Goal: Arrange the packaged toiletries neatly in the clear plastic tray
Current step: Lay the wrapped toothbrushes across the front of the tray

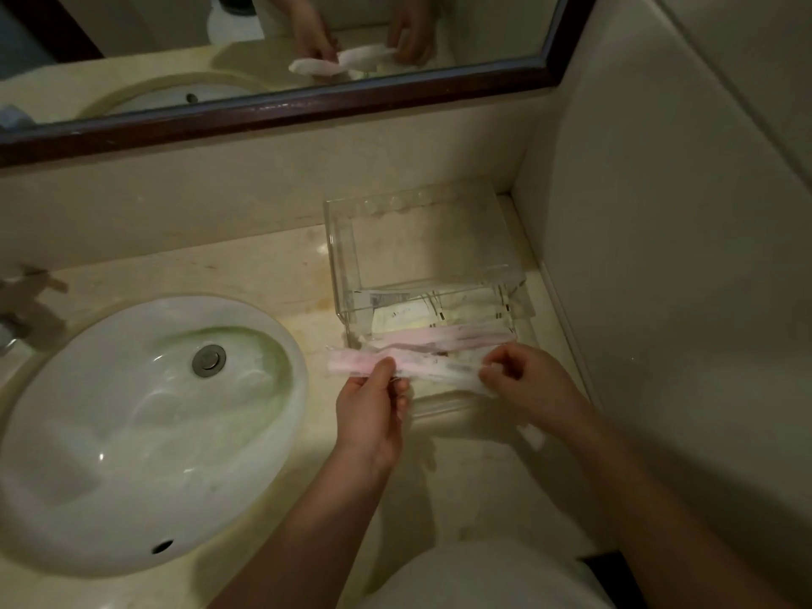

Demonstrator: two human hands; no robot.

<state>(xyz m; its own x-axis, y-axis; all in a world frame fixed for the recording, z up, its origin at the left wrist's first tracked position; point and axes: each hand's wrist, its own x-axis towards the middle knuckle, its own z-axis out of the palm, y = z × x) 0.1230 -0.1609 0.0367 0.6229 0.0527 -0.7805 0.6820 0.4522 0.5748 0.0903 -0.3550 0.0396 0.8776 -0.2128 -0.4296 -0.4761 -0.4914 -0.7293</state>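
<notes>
A clear plastic tray point(347, 239) stands on the beige counter in the corner by the wall. Its far half is bare; its near half holds several flat packets, one pink-and-white packet point(444, 336) lying crosswise on top. Over the tray's near edge I hold another long pink-and-white packaged toiletry point(435, 370) level. My left hand point(373, 410) pinches its left part between thumb and fingers. My right hand point(523, 378) grips its right end. The packet's left tip sticks out past the tray's left wall.
A white oval sink point(132, 432) with a metal drain fills the counter's left side, and a tap point(17, 309) stands at the far left. A dark-framed mirror point(281, 112) runs along the back wall. The cream side wall point(659, 257) closes the right.
</notes>
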